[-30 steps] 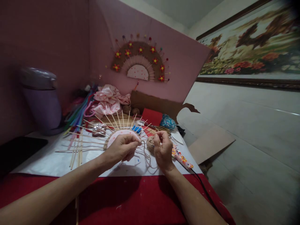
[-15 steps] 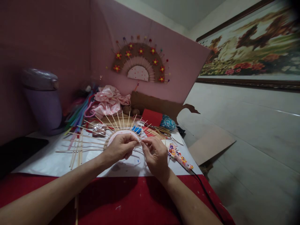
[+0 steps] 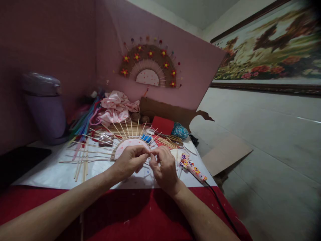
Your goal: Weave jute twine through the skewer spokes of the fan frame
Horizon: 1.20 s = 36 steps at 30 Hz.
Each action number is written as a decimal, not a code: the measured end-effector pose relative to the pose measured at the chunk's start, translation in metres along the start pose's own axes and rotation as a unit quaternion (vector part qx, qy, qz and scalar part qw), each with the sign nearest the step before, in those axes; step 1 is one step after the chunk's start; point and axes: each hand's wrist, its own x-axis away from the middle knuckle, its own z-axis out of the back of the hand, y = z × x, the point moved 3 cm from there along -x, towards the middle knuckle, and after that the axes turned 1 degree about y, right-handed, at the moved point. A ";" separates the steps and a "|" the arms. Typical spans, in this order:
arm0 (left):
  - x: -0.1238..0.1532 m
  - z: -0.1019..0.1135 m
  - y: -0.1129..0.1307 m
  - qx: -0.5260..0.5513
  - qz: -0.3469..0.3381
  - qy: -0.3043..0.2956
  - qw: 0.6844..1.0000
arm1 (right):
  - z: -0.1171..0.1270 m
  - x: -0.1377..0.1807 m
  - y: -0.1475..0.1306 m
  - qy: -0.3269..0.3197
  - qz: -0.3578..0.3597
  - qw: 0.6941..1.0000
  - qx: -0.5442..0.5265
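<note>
A half-circle panel (image 3: 126, 144) covered in pink dotted fabric lies on white paper, edged with brown cord. Thin wooden sticks (image 3: 131, 128) fan out from its curved edge. My left hand (image 3: 131, 162) is closed in a pinch over the panel's lower right part, hiding that corner. Fingertip to fingertip with it, my right hand (image 3: 164, 167) pinches at the panel's right end. Whatever sits between the fingers is too small to make out. A flower-patterned glue gun (image 3: 192, 168) lies to the right of my right hand.
Behind the panel are crumpled pink fabric (image 3: 115, 108), a red card (image 3: 163, 125), blue yarn (image 3: 180, 130) and scissors (image 3: 174, 140). A purple lidded container (image 3: 46, 110) stands left. A decorated half-circle (image 3: 147, 63) hangs on the pink board. The glue gun's black cord (image 3: 223, 211) trails over the red cloth.
Both hands stay pinched together at the panel's right end. My left hand has shifted slightly, showing more of the dotted fabric, and the right fingers have curled over a little.
</note>
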 end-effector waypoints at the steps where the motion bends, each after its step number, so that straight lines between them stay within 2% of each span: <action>1: 0.000 -0.001 0.001 0.013 0.005 -0.006 1.000 | -0.001 0.000 0.002 0.002 -0.006 1.000 0.000; 7: 0.002 -0.003 0.013 0.072 0.042 0.006 0.997 | 0.000 0.001 0.022 0.036 -0.176 0.983 -0.049; 10: 0.002 -0.001 0.013 0.069 0.058 0.015 0.996 | 0.006 0.003 0.019 0.053 -0.183 0.977 -0.100; 13: 0.000 0.001 0.008 0.070 0.063 0.023 0.995 | 0.010 0.005 0.006 0.034 -0.121 0.980 -0.155; 18: -0.001 0.006 0.001 0.093 0.059 0.025 0.994 | 0.009 0.007 -0.023 -0.075 0.109 0.972 -0.192; 20: -0.002 0.007 0.001 0.088 0.055 0.024 0.994 | 0.009 0.006 -0.028 -0.099 0.135 0.967 -0.192; 22: -0.001 0.008 0.002 0.073 0.053 0.020 0.996 | 0.011 0.005 -0.027 -0.085 0.102 0.973 -0.189; 26: -0.001 0.006 0.004 0.049 0.054 0.002 0.997 | 0.011 0.003 -0.015 -0.002 -0.019 0.991 -0.134; 29: -0.001 0.006 0.002 0.037 0.047 -0.007 0.998 | 0.007 0.003 -0.007 0.034 -0.097 0.990 -0.094; 31: -0.001 0.005 0.001 0.026 0.032 -0.013 0.999 | 0.005 0.003 -0.004 0.034 -0.121 0.989 -0.075; 36: -0.001 0.004 0.002 -0.025 -0.006 -0.002 1.000 | 0.005 0.002 -0.003 0.022 -0.121 0.991 -0.047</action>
